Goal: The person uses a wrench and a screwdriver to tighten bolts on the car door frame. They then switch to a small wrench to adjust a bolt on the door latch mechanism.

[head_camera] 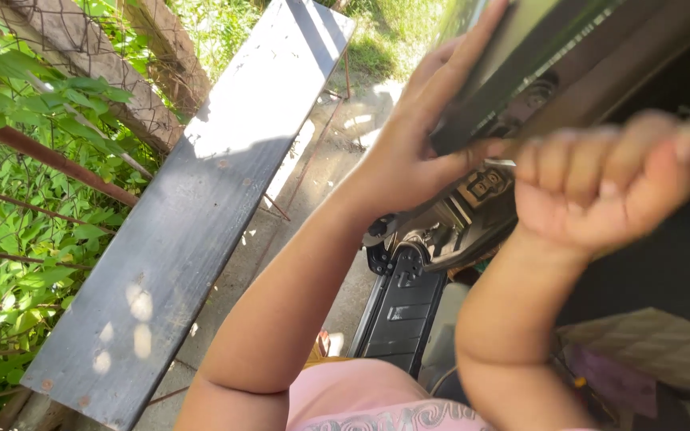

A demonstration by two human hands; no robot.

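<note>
At the far left, green leaves (17, 239) are crowding a grey plank (201, 207). The left hand (417, 144) is gripping a dark door edge (521, 72), fingers wrapped round it. The right hand (600, 187) is curling into a closed fist, possibly holding something hidden.

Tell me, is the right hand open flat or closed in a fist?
Closed in a fist. The right hand has its fingers curled tight, knuckles up, beside the dark car door. Whether it grips anything, cannot tell.
</note>
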